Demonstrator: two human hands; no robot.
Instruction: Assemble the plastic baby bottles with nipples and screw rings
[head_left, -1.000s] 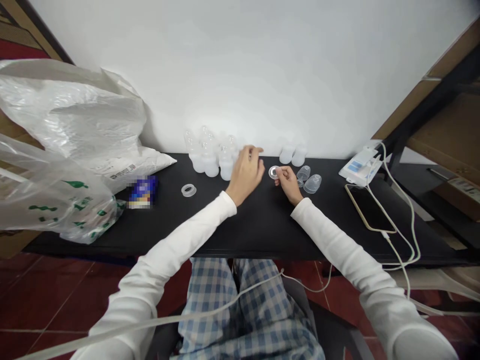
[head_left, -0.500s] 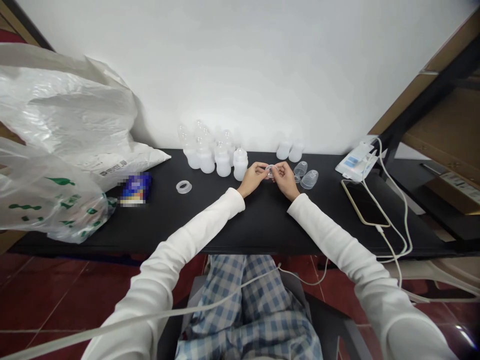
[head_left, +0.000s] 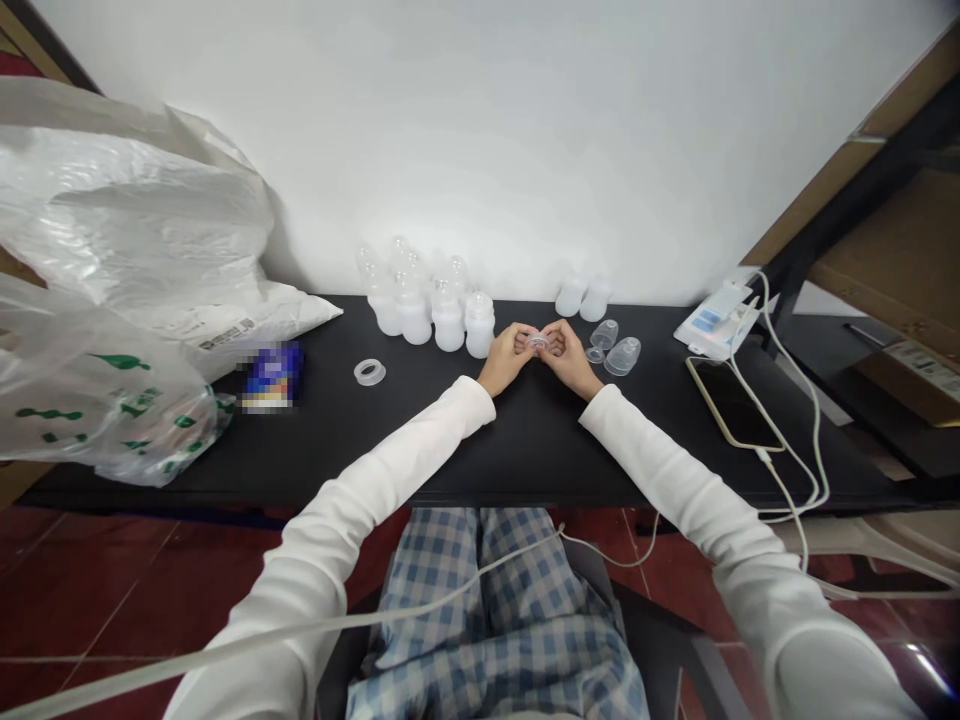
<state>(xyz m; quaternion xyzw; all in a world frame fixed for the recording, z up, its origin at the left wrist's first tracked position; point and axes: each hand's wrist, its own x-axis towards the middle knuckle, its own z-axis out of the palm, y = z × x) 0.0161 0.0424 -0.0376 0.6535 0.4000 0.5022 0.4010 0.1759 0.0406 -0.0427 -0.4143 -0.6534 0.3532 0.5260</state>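
Note:
My left hand and my right hand meet over the middle of the black table. Both pinch one small clear ring-shaped part between their fingertips. Just left of my hands stands a cluster of several white baby bottles against the wall. Two more white bottles stand behind my right hand. Two clear caps lie to the right of it. A loose white ring lies on the table further left.
Large plastic bags fill the table's left end, with a small blue packet beside them. A phone on a white cable and a white box lie at the right. A wooden shelf frame stands beyond.
My left hand left the bottle cluster, leaving a bottle standing there, and came to my right hand. Both now pinch the small clear part that the right hand held alone.

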